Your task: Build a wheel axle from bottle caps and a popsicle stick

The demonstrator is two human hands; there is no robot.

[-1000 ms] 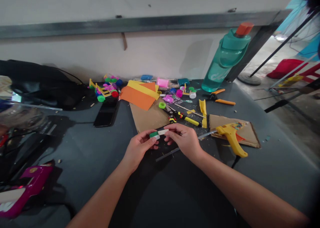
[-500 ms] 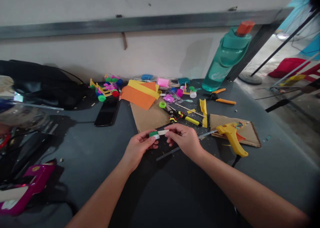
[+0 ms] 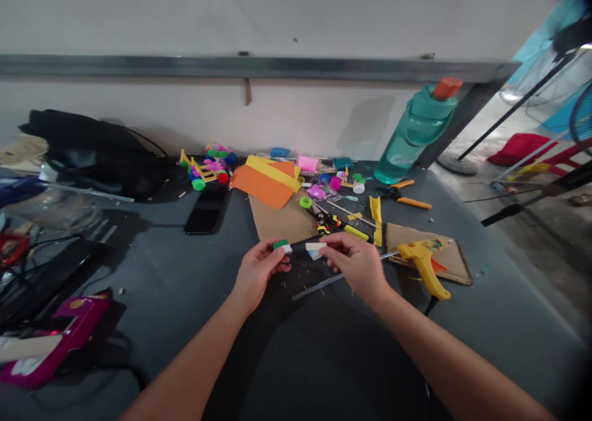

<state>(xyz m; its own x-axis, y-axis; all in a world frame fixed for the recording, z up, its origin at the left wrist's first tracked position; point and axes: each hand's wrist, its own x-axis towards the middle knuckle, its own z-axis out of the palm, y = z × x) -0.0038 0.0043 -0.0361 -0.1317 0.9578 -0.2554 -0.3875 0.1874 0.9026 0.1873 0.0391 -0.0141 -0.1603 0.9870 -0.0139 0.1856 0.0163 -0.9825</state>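
Here's the left hand [image 3: 256, 273] pinching a green cap [image 3: 280, 245], the right hand [image 3: 356, 264] pinching a white strip [image 3: 315, 246], both held between them, long axis running side to side, and a yellow glue gun [image 3: 423, 267] sits just past the right hand!

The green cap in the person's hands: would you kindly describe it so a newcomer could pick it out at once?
On the dark table, find the brown cardboard at the centre; the person's hands are in front of it. The green cap is pinched in the left hand, with white showing beside it. Unlike the other caps farther back, it is held up near the right hand.
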